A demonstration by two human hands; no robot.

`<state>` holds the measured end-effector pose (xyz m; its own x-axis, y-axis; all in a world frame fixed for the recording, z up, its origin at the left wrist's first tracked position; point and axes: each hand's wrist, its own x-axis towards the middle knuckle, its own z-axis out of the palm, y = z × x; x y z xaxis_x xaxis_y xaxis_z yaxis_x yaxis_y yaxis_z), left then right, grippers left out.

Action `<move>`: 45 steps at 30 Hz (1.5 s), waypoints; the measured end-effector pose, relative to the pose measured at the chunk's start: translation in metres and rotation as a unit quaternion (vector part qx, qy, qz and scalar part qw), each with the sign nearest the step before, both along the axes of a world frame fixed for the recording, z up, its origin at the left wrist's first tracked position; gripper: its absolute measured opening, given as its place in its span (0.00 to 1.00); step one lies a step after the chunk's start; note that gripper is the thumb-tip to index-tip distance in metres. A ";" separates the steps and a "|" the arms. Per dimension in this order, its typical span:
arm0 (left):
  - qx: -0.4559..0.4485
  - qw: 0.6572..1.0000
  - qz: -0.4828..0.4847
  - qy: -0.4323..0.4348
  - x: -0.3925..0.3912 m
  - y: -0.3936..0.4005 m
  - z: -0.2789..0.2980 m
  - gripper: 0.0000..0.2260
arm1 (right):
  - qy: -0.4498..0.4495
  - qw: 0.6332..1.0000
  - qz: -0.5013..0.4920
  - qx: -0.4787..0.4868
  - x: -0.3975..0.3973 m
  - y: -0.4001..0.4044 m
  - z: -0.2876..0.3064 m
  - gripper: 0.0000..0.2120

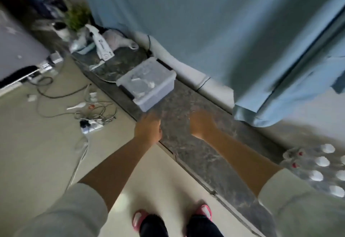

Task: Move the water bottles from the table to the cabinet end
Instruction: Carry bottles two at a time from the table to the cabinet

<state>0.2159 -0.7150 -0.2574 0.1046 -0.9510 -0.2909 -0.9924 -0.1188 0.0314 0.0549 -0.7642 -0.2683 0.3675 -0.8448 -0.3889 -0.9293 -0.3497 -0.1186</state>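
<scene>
A shrink-wrapped pack of water bottles [323,171] with white caps stands at the right edge, on the dark marble ledge [186,139] below the curtain. Both my arms reach forward over that ledge, well left of the pack. My left hand [147,128] hovers at the ledge's near edge and holds nothing. My right hand [201,124] is over the marble with its fingers pointing away, also empty. Motion blur smears the fingers of both hands.
A translucent lidded plastic box [149,83] sits on the ledge just beyond my hands. Cables and a power strip [91,123] lie on the pale floor at left. Farther along the ledge are a spray bottle [103,48] and a plant [76,18]. A blue curtain [205,22] hangs behind.
</scene>
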 end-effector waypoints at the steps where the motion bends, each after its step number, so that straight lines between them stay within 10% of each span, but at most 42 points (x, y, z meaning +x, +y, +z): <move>1: 0.003 1.000 0.021 -0.014 0.026 0.008 0.004 0.15 | -0.010 1.000 0.028 -0.004 0.027 -0.001 0.005 0.12; 21: -0.016 0.885 0.457 -0.085 0.493 0.267 0.083 0.20 | -0.140 0.896 0.418 -0.052 0.567 0.108 0.097 0.19; 45: -0.112 0.660 0.738 -0.082 0.852 0.309 0.126 0.19 | -0.191 0.708 0.680 -0.005 1.069 0.161 0.140 0.20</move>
